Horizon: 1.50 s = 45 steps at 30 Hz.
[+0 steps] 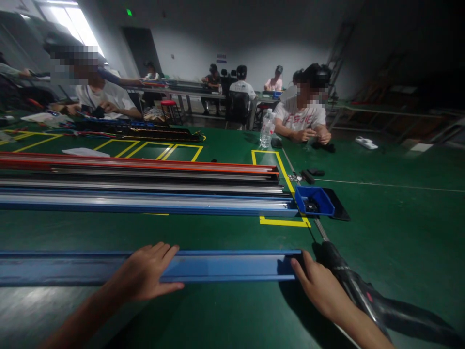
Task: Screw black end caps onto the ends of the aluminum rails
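A long blue metal rail [225, 265] lies across the green table close to me. My left hand [143, 272] rests flat on top of it near its middle, fingers stretched out and slightly apart. At the rail's right end, my right hand [317, 286] touches the end face with its fingers extended. Neither hand grips anything. A black power tool [358, 291] lies just right of my right wrist, its tip near the rail's end.
Further back lie several long rails: blue [145, 203], silver [145, 185] and red [138, 164]. A small blue bin [315, 200] with dark parts stands at their right end, inside yellow floor tape. A water bottle [267, 128] and seated people are beyond.
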{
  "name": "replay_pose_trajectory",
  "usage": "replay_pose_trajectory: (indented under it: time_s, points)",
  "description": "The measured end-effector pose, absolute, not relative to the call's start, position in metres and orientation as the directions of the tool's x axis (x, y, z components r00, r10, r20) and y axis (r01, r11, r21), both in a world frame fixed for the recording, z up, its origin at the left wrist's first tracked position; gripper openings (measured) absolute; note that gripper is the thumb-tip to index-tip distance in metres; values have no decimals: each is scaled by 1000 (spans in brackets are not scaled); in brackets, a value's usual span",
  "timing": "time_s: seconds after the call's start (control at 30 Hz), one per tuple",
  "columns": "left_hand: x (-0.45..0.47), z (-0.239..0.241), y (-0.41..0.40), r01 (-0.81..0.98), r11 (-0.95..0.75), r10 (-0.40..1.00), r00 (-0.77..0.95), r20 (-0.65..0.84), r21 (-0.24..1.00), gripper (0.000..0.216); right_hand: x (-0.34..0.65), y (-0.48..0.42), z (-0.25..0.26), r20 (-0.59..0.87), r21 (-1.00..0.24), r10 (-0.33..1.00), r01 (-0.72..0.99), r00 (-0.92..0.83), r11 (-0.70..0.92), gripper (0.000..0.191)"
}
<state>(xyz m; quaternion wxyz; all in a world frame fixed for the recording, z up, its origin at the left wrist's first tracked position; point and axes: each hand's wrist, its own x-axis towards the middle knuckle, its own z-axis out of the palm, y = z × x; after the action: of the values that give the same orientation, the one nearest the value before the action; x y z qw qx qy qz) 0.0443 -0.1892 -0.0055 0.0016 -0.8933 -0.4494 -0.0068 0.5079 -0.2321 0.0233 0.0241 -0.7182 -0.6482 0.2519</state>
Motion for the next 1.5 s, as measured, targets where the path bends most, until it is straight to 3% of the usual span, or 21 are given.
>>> replay_pose_trajectory:
  time_s: [0.33,0.73,0.83,1.03,1.17,1.33,1.5]
  points:
    - [51,-8,-199,765,-642,765,643,35,-51,74,516,-240,24,-366,-399,929,892,56,-211,63]
    - [46,6,-203,830,-546,830,554,-57,111,74,525,-244,29,-404,-495,915,836,19,-236,72]
    - [28,4,-189,840,-522,846,532,-34,151,64,528,-244,30,-402,-490,915,840,20,-233,73]
    - [-34,14,-123,937,-346,934,349,77,-48,59,537,-224,45,-313,-336,944,918,101,-209,63]
    - [-73,25,-83,933,-318,935,338,106,-171,58,546,-186,57,-149,-236,989,971,6,-41,45]
    - [-112,7,-60,924,-341,938,347,5,-176,59,555,-135,51,38,-148,993,982,-114,118,34]
    - [-127,-10,-57,959,-281,959,282,33,-23,63,556,-109,35,58,-77,986,984,-154,158,38]
